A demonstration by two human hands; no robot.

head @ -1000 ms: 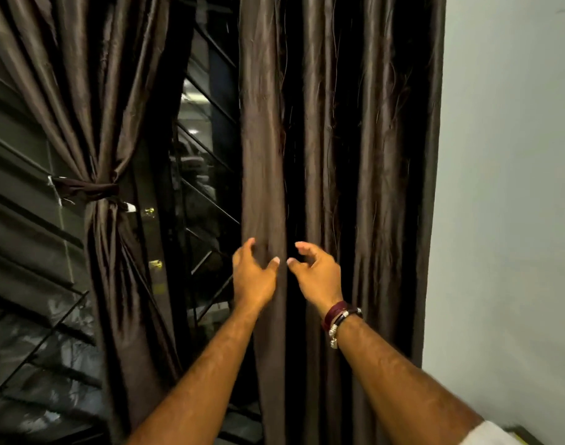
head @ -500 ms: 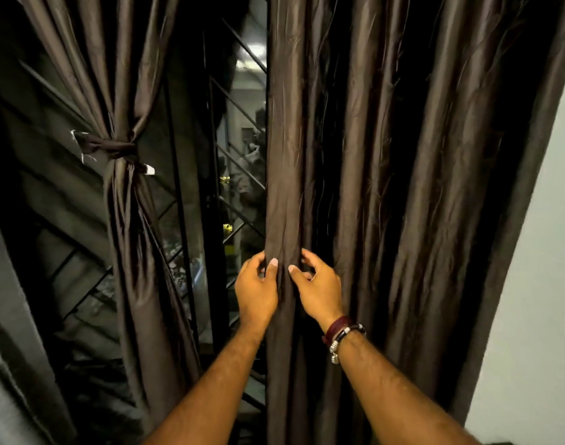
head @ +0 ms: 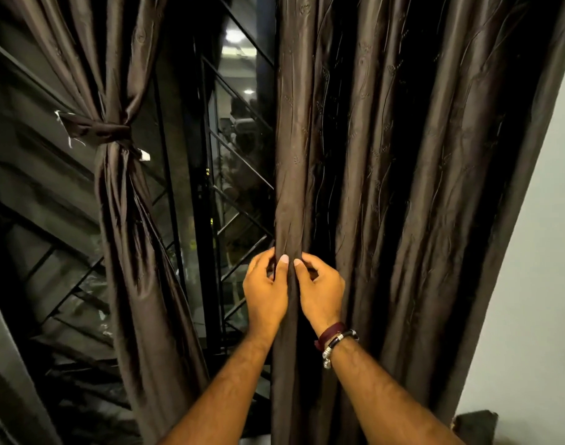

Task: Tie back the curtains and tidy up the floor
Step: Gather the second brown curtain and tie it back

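- head view: left curtain [head: 127,239] already tied with a sash [head: 98,128], upper left of frame.
- centre frame: left hand [head: 264,292] and right hand [head: 321,292] curl their fingers round the loose right curtain's [head: 403,187] inner edge.
- next, likely: bunch it rightward, then tie.

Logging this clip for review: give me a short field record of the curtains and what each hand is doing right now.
left curtain: gathered, bound by a fabric tie
right curtain: hanging loose, untied
left hand: pinches the right curtain's inner edge fold
right hand: pinches the same fold, beside the left hand
right wrist: bracelets
behind curtains: window with dark grille
floor: not in view
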